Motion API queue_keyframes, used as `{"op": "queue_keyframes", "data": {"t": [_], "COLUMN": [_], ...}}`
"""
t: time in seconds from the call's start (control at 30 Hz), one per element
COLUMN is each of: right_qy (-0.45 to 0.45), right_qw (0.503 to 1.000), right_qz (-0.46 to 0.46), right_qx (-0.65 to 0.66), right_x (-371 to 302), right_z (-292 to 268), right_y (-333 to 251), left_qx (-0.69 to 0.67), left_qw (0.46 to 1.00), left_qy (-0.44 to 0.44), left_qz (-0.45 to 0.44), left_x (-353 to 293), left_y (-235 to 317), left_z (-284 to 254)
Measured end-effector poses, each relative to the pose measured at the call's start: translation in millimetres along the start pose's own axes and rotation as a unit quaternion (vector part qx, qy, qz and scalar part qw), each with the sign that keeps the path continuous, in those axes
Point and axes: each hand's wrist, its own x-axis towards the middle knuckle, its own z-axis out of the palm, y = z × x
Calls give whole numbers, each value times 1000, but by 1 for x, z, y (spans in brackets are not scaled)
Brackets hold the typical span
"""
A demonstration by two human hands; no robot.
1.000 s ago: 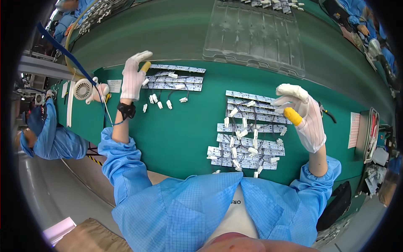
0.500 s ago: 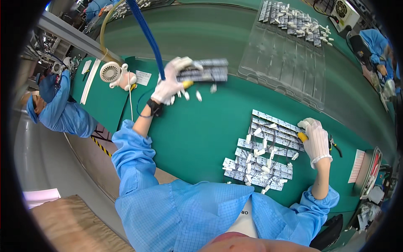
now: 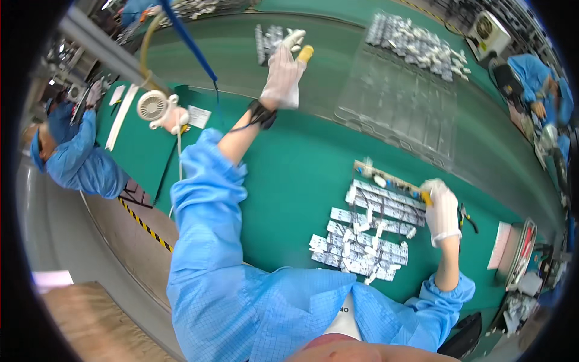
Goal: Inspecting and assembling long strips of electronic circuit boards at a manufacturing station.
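My left hand point(image 3: 286, 75), in a white glove with a yellow fingertip cover, reaches out over the grey-green belt with its fingers stretched and thumb apart. Just beyond its fingertips lies a group of circuit board strips point(image 3: 262, 45). My right hand point(image 3: 442, 211), gloved the same way, pinches the right end of a narrow circuit board strip point(image 3: 395, 181). That strip is tipped up on its edge, with a white connector near its left end. Below it, rows of white board strips point(image 3: 362, 246) with dark wires and white connectors lie on the green work mat point(image 3: 283, 199).
A clear plastic tray point(image 3: 395, 102) lies on the belt, with many wired boards point(image 3: 416, 45) at its far end. Pliers point(image 3: 467, 219) lie right of my right hand. A small fan point(image 3: 158, 110) stands at the left. A blue coiled cord point(image 3: 190, 42) hangs down. Co-workers sit at both sides.
My left hand has moved away from me, and the board group went from the mat's far edge onto the belt. My right hand has tipped up the topmost strip.
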Motion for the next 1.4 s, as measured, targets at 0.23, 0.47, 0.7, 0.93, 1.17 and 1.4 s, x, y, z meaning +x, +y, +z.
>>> {"op": "queue_keyframes", "data": {"t": [0.23, 0.47, 0.7, 0.93, 1.17, 1.4], "right_qy": [234, 255, -11, 85, 89, 80], "right_qw": [931, 935, 753, 769, 700, 722], "right_qz": [-76, -69, 137, 133, 98, 54], "right_qx": [268, 237, 643, 620, 702, 685], "right_x": [5, -2, -5, -8, -11, -14], "right_z": [-62, -61, -69, -72, -75, -79], "right_y": [-53, -48, -52, -47, -48, -43], "left_qx": [-830, -790, -572, -625, -499, -511], "left_qw": [347, 475, 783, 745, 842, 841], "left_qy": [-318, -288, -244, -197, -186, -157], "left_qz": [-300, -258, -29, -128, -85, -87], "left_x": [-67, -72, -70, -69, -69, -70], "left_y": [129, 135, 125, 128, 124, 121], "left_z": [-90, -109, -115, -114, -116, -116]}}
